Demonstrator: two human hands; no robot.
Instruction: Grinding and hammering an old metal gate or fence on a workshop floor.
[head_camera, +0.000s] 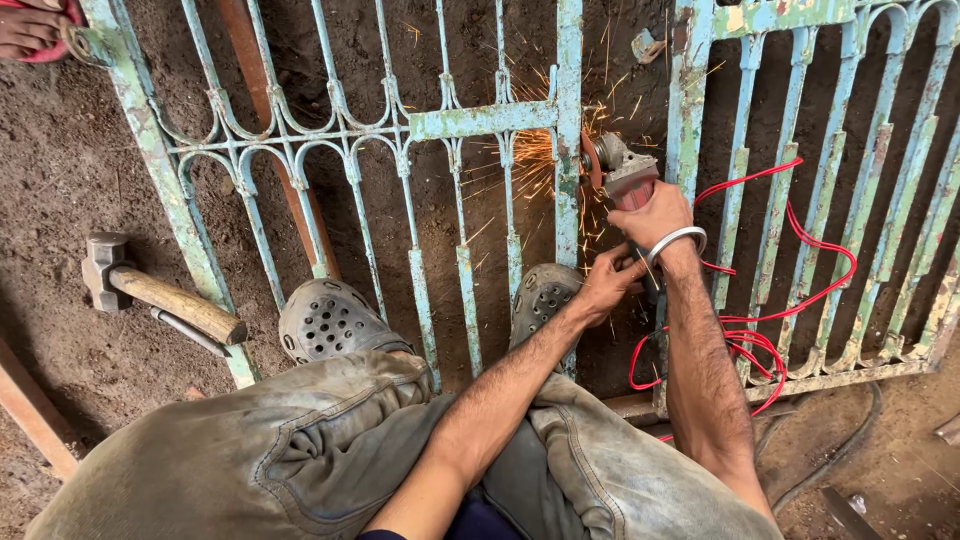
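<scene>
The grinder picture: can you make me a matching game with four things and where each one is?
Things:
1. hammer
2. angle grinder
3. red cable
4. grey shoes

Places:
A. draped over the bars of the right grille
B. lying on the dirt, left of the gate
C. standing on the bars of the gate
D. held in both hands, throwing sparks at a gate bar

Pairs: 1-B, 2-D, 3-A, 4-C. The right hand grips the grinder's body; the left hand is just below it.
</scene>
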